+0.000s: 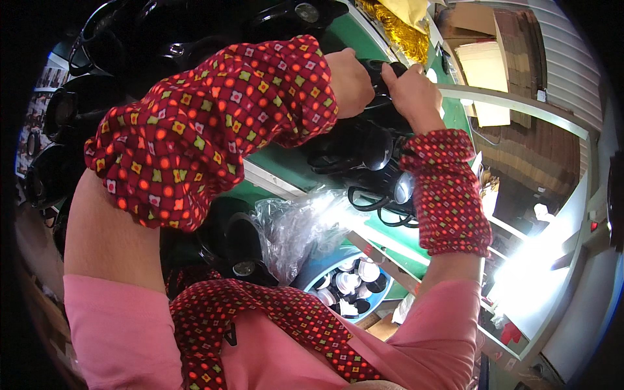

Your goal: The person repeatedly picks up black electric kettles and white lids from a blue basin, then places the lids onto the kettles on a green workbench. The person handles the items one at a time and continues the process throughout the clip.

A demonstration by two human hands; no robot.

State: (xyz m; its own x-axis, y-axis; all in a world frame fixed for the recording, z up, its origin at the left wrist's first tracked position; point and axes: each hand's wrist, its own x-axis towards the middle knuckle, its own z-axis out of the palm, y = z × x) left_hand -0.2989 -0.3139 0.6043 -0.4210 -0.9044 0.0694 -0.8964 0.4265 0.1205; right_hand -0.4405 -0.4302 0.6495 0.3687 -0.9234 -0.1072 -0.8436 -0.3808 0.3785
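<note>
At the far side of the green worktop [286, 166], my left hand [351, 81] is closed round a glossy black vessel [379, 81]. My right hand [416, 94] grips the same vessel from the other side, its thumb over the top. Much of the vessel is hidden by my fingers, so its full shape does not show. Just below my hands, several black vessels with loop handles [354, 146] lie close together. A blue bucket [388, 289] stands nearer me, holding several white and black round caps [348, 282].
More glossy black vessels [97, 104] crowd the left side. A clear plastic bag [289, 227] lies beside the bucket. Gold tinsel [406, 39] sits at the far edge. Stacked flattened cardboard [552, 143] and a metal frame [520, 101] stand at the right, near a bright glare.
</note>
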